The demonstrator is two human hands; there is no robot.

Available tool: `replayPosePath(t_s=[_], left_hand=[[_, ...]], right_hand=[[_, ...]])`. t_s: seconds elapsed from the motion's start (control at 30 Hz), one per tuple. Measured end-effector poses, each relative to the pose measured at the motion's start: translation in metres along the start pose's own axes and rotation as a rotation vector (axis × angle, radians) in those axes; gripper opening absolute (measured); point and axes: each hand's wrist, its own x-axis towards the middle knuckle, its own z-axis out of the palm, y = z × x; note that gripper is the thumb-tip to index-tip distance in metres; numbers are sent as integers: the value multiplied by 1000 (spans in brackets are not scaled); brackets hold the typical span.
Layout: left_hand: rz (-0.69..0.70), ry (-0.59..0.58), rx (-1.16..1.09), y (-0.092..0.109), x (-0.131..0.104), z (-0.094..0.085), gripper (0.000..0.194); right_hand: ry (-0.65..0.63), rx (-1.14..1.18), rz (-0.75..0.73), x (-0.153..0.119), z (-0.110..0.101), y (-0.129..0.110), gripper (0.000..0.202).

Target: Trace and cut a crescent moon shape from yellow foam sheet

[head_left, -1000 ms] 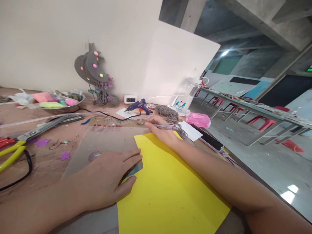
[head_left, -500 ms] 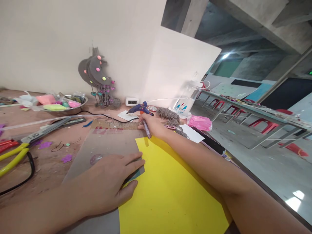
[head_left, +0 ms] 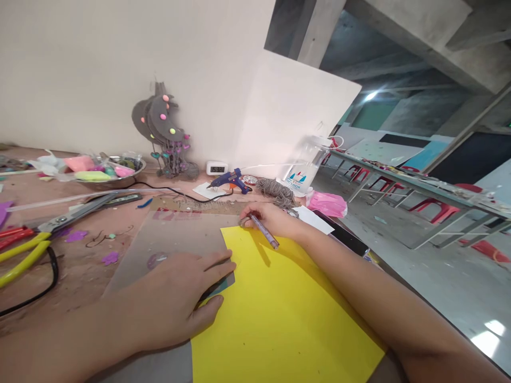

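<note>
Left hand (head_left: 181,298): palm down with the fingers slightly spread, clenched on nothing; it bears on the grey sheet (head_left: 179,229), its fingertips reaching the left edge of the yellow sheet (head_left: 279,319). Its pose matches half a second ago.
Right hand (head_left: 265,218): fingers closed around the pen (head_left: 265,232). It has drawn back from just below the glue gun (head_left: 229,181) to the top edge of the yellow sheet. Something small and greyish shows at its fingertips; whether it is gripped cannot be told.
Pen: previously steep below the hand, now slanting down to the right over the yellow sheet, with a shadow beneath its free end. A second ago it pointed right, toward the yarn (head_left: 275,190).
Yellow sheet: in front of the person, between the two arms, its left edge beside the grey sheet; same place as before.
Glue gun: beyond the hands, its handle now in full sight, where the right hand covered part of it.
Far right of the hands: white paper (head_left: 315,219) beside the phone (head_left: 345,238), with the pink bag (head_left: 327,204) behind; all unmoved.
Left side: scissors (head_left: 38,242) lie spread near a purple flower (head_left: 110,258), likewise unchanged.
</note>
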Motion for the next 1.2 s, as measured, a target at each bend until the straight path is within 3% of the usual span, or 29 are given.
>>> replayPosePath(t_s=[0.17, 0.33, 0.53, 0.7, 0.87, 0.93, 1.07, 1.13, 1.2], left_hand=[[25, 14, -2, 0, 1, -1, 50], [45, 24, 15, 0, 1, -1, 49], [47, 37, 2, 0, 0, 0, 49], [40, 13, 33, 1, 1, -2, 49], [44, 25, 27, 0, 1, -2, 49], [49, 31, 20, 0, 1, -1, 49], [55, 46, 7, -2, 1, 1, 48], [60, 53, 6, -2, 1, 1, 48], [60, 52, 7, -2, 0, 1, 48]], right_hand=[[-38, -80, -103, 1, 7, -7, 16], [172, -158, -154, 2, 23, -11, 14], [-26, -99, -125, 3, 15, -10, 13], [157, -181, -151, 1, 18, -13, 14], [-70, -202, -88, 3, 9, -15, 11], [42, -201, -103, 5, 12, -12, 11], [385, -147, -68, 8, 23, -11, 17], [437, -64, -34, 5, 23, -19, 24], [364, 28, -40, 1, 22, -29, 37]])
